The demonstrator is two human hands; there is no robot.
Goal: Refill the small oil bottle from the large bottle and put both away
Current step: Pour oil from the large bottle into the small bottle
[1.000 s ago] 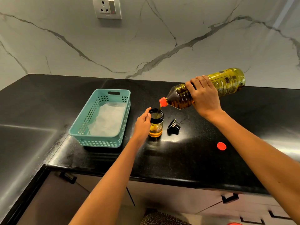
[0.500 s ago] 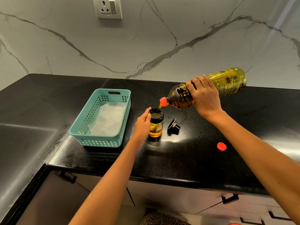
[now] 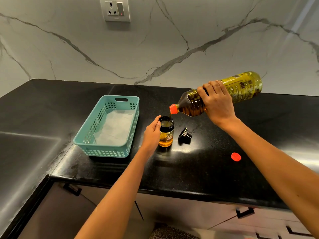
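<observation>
Two bottles observed. The large bottle [image 3: 245, 87] is clear plastic and roughly cylindrical, with a yellow-green printed label and dark amber oil inside. It is held off the bench [image 3: 189, 171], tipped near horizontal with its orange neck [image 3: 173, 109] lowest. The right hand [image 3: 218, 104] grasps it, fingers wrapped over the bottle's shoulder. A thin thread of oil runs from the neck into the open mouth of the small bottle [image 3: 166, 135], which stands upright on the bench directly below that neck, between the two hands. The small bottle is a squat, clear, round vessel with a dark upper band and a wide mouth; golden oil fills its lower part. The left hand [image 3: 152, 133] grasps it at the side, thumb at the rim. Two loose closures counted. One black stopper [image 3: 185, 136], ribbed, lies tilted on the bench just right of the small bottle, below the right hand. One flat round red cap [image 3: 236, 156] lies nearer the viewer than the right hand, well apart from both bottles. One teal plastic basket [image 3: 107, 151], rectangular with perforated walls and a slot handle, sits left of the left hand, lined with one sheet of white paper [image 3: 115, 130]. The bench surface is glossy black speckled stone. The wall [image 3: 172, 49] behind is pale marble with grey veining; one socket plate [image 3: 117, 9] is mounted on it.
</observation>
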